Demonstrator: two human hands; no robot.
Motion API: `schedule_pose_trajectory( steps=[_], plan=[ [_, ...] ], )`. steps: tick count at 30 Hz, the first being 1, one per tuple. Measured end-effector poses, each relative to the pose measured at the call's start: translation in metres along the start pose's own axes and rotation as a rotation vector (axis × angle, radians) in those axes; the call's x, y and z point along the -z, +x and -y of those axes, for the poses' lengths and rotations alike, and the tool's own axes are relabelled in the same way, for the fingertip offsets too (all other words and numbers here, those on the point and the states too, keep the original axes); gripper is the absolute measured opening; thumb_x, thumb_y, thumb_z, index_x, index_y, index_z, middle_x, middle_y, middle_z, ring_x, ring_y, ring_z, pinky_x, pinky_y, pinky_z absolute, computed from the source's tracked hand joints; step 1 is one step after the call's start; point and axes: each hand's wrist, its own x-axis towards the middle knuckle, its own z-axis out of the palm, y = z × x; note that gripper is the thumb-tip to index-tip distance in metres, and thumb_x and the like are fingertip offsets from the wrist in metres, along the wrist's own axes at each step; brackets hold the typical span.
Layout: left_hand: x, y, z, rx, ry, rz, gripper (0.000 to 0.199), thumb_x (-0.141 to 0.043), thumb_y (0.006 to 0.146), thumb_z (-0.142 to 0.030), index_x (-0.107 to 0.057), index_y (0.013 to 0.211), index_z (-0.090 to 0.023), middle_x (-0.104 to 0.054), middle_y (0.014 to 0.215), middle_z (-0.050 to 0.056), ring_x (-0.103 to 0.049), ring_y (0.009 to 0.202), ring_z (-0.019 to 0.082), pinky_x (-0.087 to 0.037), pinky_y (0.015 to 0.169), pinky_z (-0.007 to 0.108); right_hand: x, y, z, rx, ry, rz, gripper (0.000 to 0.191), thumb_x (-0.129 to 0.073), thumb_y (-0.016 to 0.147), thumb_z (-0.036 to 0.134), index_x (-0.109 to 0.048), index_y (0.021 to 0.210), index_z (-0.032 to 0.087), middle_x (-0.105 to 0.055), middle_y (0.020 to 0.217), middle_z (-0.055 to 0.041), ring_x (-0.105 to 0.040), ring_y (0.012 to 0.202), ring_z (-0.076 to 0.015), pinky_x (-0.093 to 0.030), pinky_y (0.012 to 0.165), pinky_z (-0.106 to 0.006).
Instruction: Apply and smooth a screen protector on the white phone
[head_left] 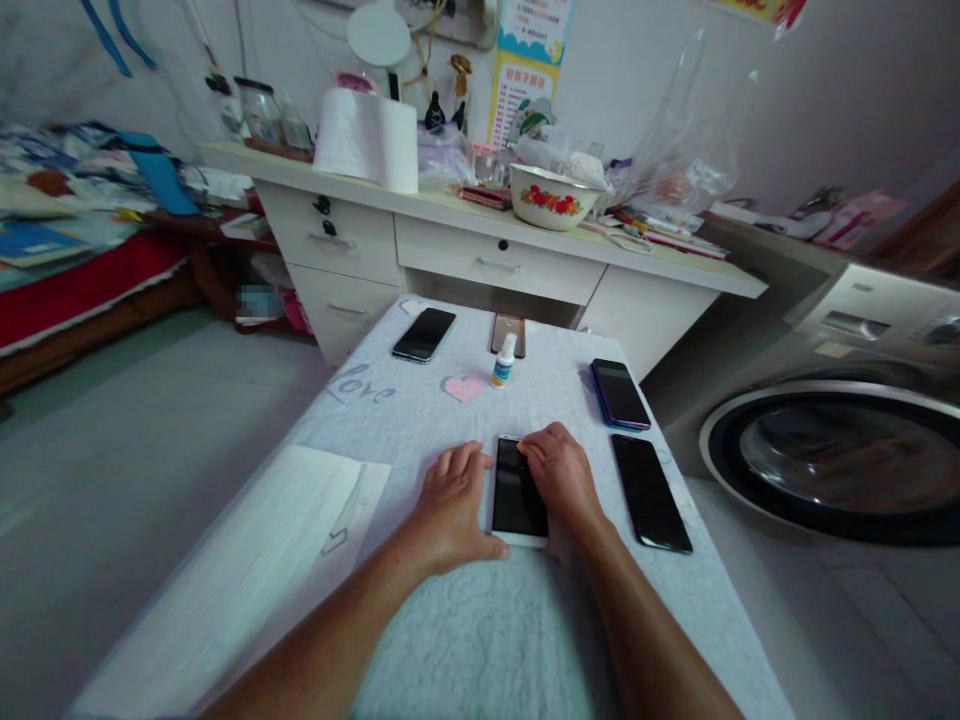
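A white-framed smartphone (514, 495) with a dark screen lies face up on the cloth-covered table. My left hand (450, 500) rests along its left side, fingers stretched out and thumb spread to the lower left corner, touching the frame. Over the phone's right side, my right hand (561, 470) presses its bunched fingertips to the upper screen. A small orange-tan bit shows at those fingertips; I cannot make out what it is. Behind the phone stands a small spray bottle (503, 362) with a white cap.
A black phone (651, 492) and stacked phones (621, 394) lie at right, another phone (424, 334) at far left. A brownish phone case (510, 335) lies behind the bottle. White paper sheets (247, 570) cover the left edge. Beyond are a drawer desk (499, 250) and washing machine (840, 400).
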Motion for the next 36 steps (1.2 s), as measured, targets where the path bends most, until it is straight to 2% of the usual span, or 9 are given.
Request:
schedule_pose_trajectory(
  steps=[3, 6, 15, 26, 36],
  plan=[
    [-0.002, 0.0, 0.002, -0.011, 0.0, -0.006, 0.089, -0.078, 0.047, -0.047, -0.044, 0.125, -0.02, -0.034, 0.143, 0.012, -0.029, 0.133, 0.033, -0.029, 0.109, 0.045, -0.001, 0.002, -0.005, -0.019, -0.026, -0.062, 0.019, -0.053, 0.088, 0.017, -0.072, 0.084, 0.019, -0.06, 0.082, -0.0052, -0.056, 0.078, -0.0156, -0.042, 0.072, -0.025],
    [-0.001, 0.0, 0.001, -0.015, -0.003, -0.003, 0.09, -0.078, 0.047, -0.047, -0.043, 0.125, -0.02, -0.034, 0.142, 0.012, -0.029, 0.133, 0.033, -0.029, 0.109, 0.044, -0.002, 0.002, -0.005, -0.013, -0.012, -0.067, 0.019, -0.053, 0.088, 0.017, -0.071, 0.084, 0.018, -0.06, 0.082, -0.0054, -0.056, 0.078, -0.0157, -0.042, 0.073, -0.025],
    [0.001, 0.001, -0.002, 0.001, -0.013, 0.012, 0.091, -0.079, 0.047, -0.047, -0.044, 0.126, -0.019, -0.034, 0.143, 0.013, -0.029, 0.133, 0.034, -0.029, 0.109, 0.044, 0.0, -0.003, 0.004, 0.116, 0.032, 0.085, 0.018, -0.054, 0.089, 0.016, -0.072, 0.092, 0.019, -0.059, 0.086, -0.005, -0.057, 0.083, -0.0151, -0.043, 0.077, -0.024],
    [0.001, 0.0, -0.002, -0.005, 0.0, 0.016, 0.091, -0.077, 0.048, -0.046, -0.041, 0.127, -0.02, -0.035, 0.142, 0.012, -0.029, 0.133, 0.033, -0.028, 0.11, 0.044, 0.007, -0.022, 0.012, 0.26, 0.162, 0.204, 0.019, -0.056, 0.086, 0.011, -0.073, 0.088, 0.019, -0.059, 0.084, -0.0038, -0.055, 0.078, -0.0134, -0.044, 0.072, -0.024],
    [0.003, 0.0, -0.003, -0.032, -0.024, -0.001, 0.096, -0.08, 0.046, -0.041, -0.038, 0.131, -0.027, -0.037, 0.139, 0.008, -0.031, 0.13, 0.032, -0.03, 0.108, 0.046, 0.012, -0.033, 0.014, 0.367, 0.239, 0.307, 0.02, -0.059, 0.082, 0.008, -0.073, 0.085, 0.02, -0.059, 0.083, -0.0025, -0.055, 0.076, -0.0118, -0.044, 0.068, -0.021]
  ],
)
